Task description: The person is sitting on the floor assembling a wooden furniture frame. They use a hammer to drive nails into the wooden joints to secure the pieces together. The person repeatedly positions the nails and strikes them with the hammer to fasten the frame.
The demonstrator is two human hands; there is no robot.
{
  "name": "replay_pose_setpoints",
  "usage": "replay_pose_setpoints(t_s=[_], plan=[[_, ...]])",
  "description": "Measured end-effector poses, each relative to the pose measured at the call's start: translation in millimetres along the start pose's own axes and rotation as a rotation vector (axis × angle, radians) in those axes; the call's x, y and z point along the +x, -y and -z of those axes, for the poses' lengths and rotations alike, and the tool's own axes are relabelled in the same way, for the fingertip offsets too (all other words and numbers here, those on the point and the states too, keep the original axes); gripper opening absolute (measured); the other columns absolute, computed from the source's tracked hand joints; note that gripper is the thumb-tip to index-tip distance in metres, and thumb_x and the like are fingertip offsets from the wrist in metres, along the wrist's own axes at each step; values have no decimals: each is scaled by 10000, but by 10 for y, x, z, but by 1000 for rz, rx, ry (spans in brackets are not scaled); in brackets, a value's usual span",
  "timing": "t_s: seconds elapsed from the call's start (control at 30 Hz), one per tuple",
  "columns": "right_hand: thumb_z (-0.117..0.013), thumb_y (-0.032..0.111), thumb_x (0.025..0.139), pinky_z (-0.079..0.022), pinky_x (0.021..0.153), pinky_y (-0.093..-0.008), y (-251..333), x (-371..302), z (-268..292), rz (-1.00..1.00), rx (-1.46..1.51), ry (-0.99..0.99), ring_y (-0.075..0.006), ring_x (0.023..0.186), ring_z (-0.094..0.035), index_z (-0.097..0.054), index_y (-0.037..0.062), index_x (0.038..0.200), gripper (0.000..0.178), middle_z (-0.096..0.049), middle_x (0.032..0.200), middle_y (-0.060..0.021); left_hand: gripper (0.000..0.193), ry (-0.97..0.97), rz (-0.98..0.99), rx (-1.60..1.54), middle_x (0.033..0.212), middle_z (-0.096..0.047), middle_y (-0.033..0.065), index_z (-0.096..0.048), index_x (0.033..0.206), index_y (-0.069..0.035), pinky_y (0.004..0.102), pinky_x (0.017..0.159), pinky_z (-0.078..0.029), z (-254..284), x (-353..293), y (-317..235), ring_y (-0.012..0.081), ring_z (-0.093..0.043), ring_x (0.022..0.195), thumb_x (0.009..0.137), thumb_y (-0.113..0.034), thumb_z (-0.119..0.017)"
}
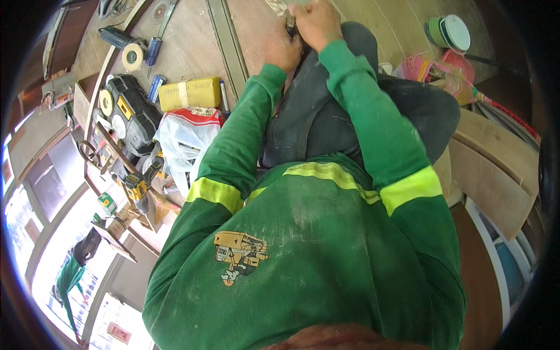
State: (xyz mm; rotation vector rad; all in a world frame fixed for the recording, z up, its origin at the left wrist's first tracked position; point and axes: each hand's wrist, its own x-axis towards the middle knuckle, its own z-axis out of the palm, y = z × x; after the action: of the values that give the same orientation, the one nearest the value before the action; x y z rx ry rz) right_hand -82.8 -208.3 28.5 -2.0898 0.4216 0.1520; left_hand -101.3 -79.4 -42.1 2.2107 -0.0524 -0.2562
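Wood-look planks [385,14] stretch right of the right hand's [318,26] fingers; left of both hands lies a pale metal strip [226,46]. Curled closed, the left hand's [283,52] fingers grip a small dark object [290,24], its long axis running away from the body, roughly lengthwise with the forearms; which end is its tip I cannot tell. Bent beside its far end, the right fingers' hold is unclear. Nearer the body and left of the fingers sits a yellow package [201,93].
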Motion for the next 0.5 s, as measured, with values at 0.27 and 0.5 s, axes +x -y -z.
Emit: replay_pose_setpoints(t_s=[0.27, 0.5], plan=[[-667, 269, 960, -580, 775, -469, 116, 24, 67, -57, 141, -34, -376, 830, -753, -668, -71, 979, 341, -767, 860, -218, 548, -46, -70, -18, 1083, -714, 335, -504, 1417, -27, 560, 907, -549, -58, -65, 55, 526, -676, 1047, 910, -174, -651], [-666, 265, 951, -581, 736, -459, 257, 76, 132, -53, 119, 16, -362, 772, -752, -664, -71, 945, 336, -766, 808, -198, 631, -11, -2, -72, 1199, -693, 341, -489, 1448, 8, 515, 958, -542, -45, -43, 84, 509, -666, 1144, 948, -317, -697]])
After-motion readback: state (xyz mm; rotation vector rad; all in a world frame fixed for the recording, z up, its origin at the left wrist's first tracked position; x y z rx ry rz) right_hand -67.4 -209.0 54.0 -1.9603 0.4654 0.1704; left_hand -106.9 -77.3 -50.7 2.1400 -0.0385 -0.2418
